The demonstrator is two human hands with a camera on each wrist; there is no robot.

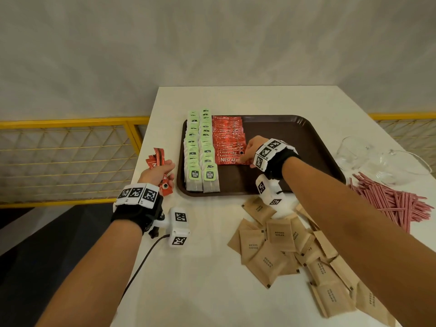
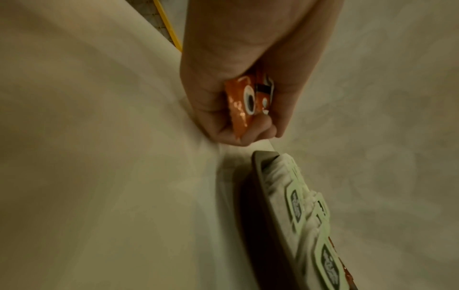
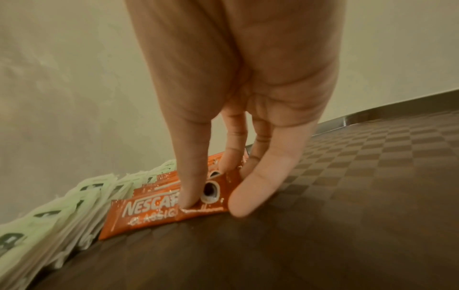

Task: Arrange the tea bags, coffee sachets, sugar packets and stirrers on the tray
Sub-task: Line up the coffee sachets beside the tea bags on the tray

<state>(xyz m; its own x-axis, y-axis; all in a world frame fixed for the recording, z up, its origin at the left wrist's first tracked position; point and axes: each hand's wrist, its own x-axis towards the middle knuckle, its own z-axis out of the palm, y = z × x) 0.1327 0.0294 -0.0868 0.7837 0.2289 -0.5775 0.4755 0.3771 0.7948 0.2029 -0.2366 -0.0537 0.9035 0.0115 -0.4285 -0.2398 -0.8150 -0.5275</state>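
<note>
White table [image 1: 212,291] stands against a pale wall, with a yellow mesh rail [image 1: 70,147] off its left side, and a brown tray [image 1: 295,142] sits toward the far middle of it. On the tray's left part two overlapping rows of tea bags [image 1: 201,149] run front to back, and just beside them on their right lies a row of red coffee sachets [image 1: 227,140]. The right hand [image 1: 256,147] is down on the nearest sachet of that row: its fingers [image 3: 188,176] are straight, the thumb pressing on the sachet's top while the other fingertips touch its right end and the tray floor, so the hand is not curled round anything. The sachet lies flat under the fingertips, its near edge free. To the right of that row the tray floor is bare brown as far as the rim. The left hand [image 1: 160,172] hovers over the table's left edge, just beside the tray's left rim, with its fingers curled tight round a bunch of sachets [image 1: 157,159] that stick out above and below the fist. Sugar packets [image 1: 295,251] lie scattered on the table in front of the tray, red-striped stirrers [image 1: 389,201] are heaped at the right, and clear glass cups [image 1: 377,159] stand beyond them, near the tray's right rim.
</note>
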